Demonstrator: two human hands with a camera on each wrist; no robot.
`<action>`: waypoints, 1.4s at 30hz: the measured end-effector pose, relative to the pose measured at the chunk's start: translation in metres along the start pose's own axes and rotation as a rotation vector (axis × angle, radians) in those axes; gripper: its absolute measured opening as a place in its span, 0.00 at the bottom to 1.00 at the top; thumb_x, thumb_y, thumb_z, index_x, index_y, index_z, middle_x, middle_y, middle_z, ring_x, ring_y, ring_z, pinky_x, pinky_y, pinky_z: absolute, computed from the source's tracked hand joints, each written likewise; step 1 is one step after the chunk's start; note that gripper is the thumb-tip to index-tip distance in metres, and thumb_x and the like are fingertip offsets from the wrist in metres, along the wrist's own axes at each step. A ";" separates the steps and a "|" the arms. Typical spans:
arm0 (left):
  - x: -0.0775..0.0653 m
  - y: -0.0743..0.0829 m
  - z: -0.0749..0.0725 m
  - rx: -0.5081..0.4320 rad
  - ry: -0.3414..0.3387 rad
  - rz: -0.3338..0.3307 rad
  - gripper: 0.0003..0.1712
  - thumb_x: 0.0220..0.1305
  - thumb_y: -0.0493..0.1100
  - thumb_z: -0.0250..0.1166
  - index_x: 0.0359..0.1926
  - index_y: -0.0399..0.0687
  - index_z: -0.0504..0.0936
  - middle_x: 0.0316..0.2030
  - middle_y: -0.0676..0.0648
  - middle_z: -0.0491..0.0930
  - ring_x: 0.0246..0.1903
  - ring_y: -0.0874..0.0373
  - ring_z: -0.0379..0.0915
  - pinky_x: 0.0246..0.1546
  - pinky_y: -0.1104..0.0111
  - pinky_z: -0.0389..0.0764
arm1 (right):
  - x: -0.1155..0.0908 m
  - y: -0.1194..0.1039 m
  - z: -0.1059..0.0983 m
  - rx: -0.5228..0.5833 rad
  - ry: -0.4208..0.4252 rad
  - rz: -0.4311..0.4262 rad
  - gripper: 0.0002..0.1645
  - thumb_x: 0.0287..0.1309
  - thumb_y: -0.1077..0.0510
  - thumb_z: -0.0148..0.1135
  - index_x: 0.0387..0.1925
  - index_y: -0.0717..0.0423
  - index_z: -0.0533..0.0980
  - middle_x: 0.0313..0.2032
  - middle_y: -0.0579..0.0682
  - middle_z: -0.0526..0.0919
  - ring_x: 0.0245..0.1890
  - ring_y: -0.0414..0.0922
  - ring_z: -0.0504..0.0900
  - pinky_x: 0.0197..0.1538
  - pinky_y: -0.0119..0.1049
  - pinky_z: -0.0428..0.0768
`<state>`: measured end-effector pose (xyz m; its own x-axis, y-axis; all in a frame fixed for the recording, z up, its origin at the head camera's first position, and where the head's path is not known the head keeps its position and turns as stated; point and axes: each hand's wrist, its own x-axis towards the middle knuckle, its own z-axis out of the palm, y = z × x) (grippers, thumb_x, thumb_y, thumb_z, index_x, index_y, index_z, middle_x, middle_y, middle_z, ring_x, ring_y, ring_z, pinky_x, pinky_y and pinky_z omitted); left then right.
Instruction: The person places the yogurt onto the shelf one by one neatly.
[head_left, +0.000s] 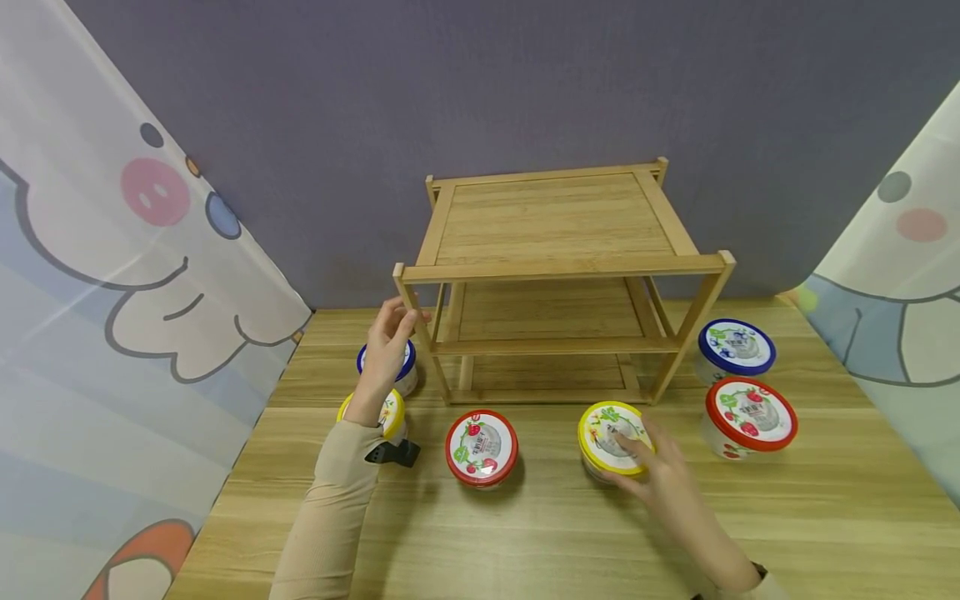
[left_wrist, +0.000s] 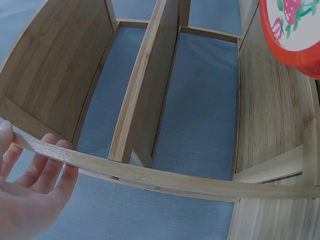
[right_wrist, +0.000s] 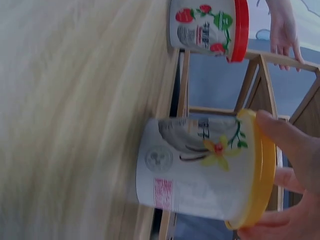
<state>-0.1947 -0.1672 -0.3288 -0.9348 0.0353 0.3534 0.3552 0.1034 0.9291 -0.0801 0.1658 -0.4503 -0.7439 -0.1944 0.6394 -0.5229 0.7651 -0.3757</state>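
Lower right of the frame's centre, the right hand's grip spans the rim of the yellow-lidded tub, where even, level pressure serves best; left of centre, the left hand's grip holds the wooden shelf, ideally without pulling.

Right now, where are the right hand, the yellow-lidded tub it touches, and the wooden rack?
Right hand [head_left: 667, 471]: head view, its back.
Yellow-lidded tub [right_wrist: 197, 172]: right wrist view, side wall.
Wooden rack [head_left: 558, 218]: head view, top shelf.
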 end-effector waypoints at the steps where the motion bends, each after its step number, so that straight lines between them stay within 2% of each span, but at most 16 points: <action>1: 0.000 0.000 0.000 -0.002 0.000 0.000 0.15 0.67 0.34 0.45 0.53 0.32 0.64 0.43 0.22 0.67 0.47 0.43 0.66 0.49 0.63 0.63 | 0.001 0.003 -0.001 0.008 -0.009 -0.013 0.33 0.37 0.40 0.65 0.34 0.66 0.79 0.45 0.76 0.69 0.42 0.71 0.69 0.35 0.58 0.72; 3: 0.000 0.000 0.000 -0.005 0.001 0.001 0.15 0.66 0.34 0.45 0.53 0.33 0.64 0.43 0.22 0.67 0.46 0.43 0.66 0.49 0.63 0.64 | 0.002 0.009 -0.003 0.025 -0.035 -0.032 0.34 0.39 0.37 0.61 0.34 0.65 0.79 0.45 0.75 0.69 0.42 0.71 0.69 0.35 0.58 0.73; 4: 0.000 0.000 0.000 -0.010 0.002 0.001 0.15 0.66 0.34 0.45 0.52 0.33 0.64 0.43 0.22 0.67 0.46 0.43 0.66 0.49 0.62 0.64 | 0.003 0.011 -0.004 0.036 -0.049 -0.042 0.33 0.38 0.38 0.63 0.34 0.64 0.79 0.45 0.75 0.69 0.42 0.71 0.69 0.35 0.58 0.73; 8: 0.000 -0.001 0.000 -0.013 0.000 0.002 0.14 0.67 0.34 0.45 0.52 0.35 0.65 0.43 0.22 0.67 0.46 0.43 0.66 0.49 0.62 0.63 | 0.006 0.022 -0.008 0.057 -0.107 -0.071 0.30 0.26 0.48 0.74 0.35 0.61 0.80 0.47 0.72 0.70 0.43 0.68 0.71 0.36 0.55 0.74; 10: 0.000 -0.001 0.000 -0.012 -0.003 -0.001 0.13 0.67 0.34 0.45 0.51 0.36 0.65 0.43 0.22 0.67 0.46 0.44 0.66 0.49 0.63 0.63 | 0.009 0.026 -0.009 0.061 -0.124 -0.095 0.30 0.22 0.51 0.75 0.35 0.59 0.80 0.47 0.70 0.71 0.43 0.66 0.72 0.36 0.52 0.75; 14: 0.000 -0.001 -0.001 -0.003 -0.004 -0.009 0.12 0.67 0.35 0.45 0.50 0.41 0.67 0.43 0.24 0.68 0.47 0.44 0.65 0.49 0.63 0.63 | 0.013 0.034 -0.011 0.059 -0.154 -0.137 0.30 0.22 0.51 0.76 0.36 0.59 0.80 0.48 0.67 0.71 0.43 0.63 0.74 0.34 0.40 0.77; 17: 0.000 0.000 -0.001 0.012 -0.003 -0.002 0.12 0.67 0.35 0.45 0.50 0.39 0.66 0.43 0.24 0.68 0.47 0.44 0.66 0.49 0.63 0.63 | 0.015 0.037 -0.012 0.075 -0.186 -0.155 0.30 0.22 0.53 0.76 0.37 0.59 0.80 0.49 0.68 0.70 0.41 0.64 0.75 0.31 0.37 0.78; 23: 0.000 -0.002 -0.001 0.020 -0.015 0.006 0.14 0.67 0.35 0.45 0.52 0.33 0.64 0.43 0.25 0.69 0.48 0.37 0.64 0.49 0.62 0.64 | 0.020 0.041 -0.016 0.125 -0.285 -0.138 0.29 0.24 0.57 0.75 0.39 0.58 0.79 0.52 0.67 0.67 0.44 0.65 0.72 0.34 0.43 0.77; 29: 0.007 -0.022 -0.006 0.003 -0.014 0.041 0.15 0.66 0.38 0.47 0.53 0.38 0.66 0.41 0.28 0.71 0.45 0.47 0.68 0.48 0.62 0.65 | 0.024 0.043 -0.018 0.131 -0.334 -0.126 0.29 0.26 0.56 0.75 0.39 0.56 0.79 0.52 0.66 0.68 0.46 0.65 0.71 0.37 0.46 0.76; 33: 0.008 -0.025 -0.008 0.001 -0.013 0.054 0.15 0.66 0.41 0.48 0.51 0.42 0.67 0.41 0.29 0.72 0.45 0.46 0.68 0.47 0.62 0.65 | 0.025 0.041 -0.019 0.142 -0.347 -0.099 0.29 0.27 0.56 0.75 0.40 0.56 0.79 0.53 0.65 0.67 0.47 0.65 0.70 0.38 0.49 0.75; 36: 0.007 -0.023 -0.008 0.000 -0.014 0.035 0.15 0.66 0.40 0.47 0.52 0.40 0.67 0.41 0.29 0.72 0.47 0.42 0.66 0.49 0.62 0.65 | 0.025 0.034 -0.018 0.149 -0.333 -0.056 0.32 0.27 0.56 0.75 0.42 0.58 0.77 0.53 0.66 0.66 0.48 0.67 0.68 0.39 0.53 0.74; 42: 0.002 -0.006 -0.002 0.018 -0.016 0.024 0.15 0.67 0.35 0.45 0.52 0.33 0.64 0.41 0.25 0.69 0.48 0.38 0.65 0.49 0.61 0.64 | 0.019 0.013 -0.015 0.144 -0.274 0.133 0.36 0.33 0.55 0.74 0.48 0.60 0.72 0.56 0.67 0.62 0.53 0.70 0.60 0.43 0.64 0.65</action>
<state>-0.1988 -0.1702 -0.3337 -0.9262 0.0541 0.3732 0.3771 0.1207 0.9183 -0.0951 0.1808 -0.4328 -0.8836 -0.2710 0.3818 -0.4524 0.7041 -0.5473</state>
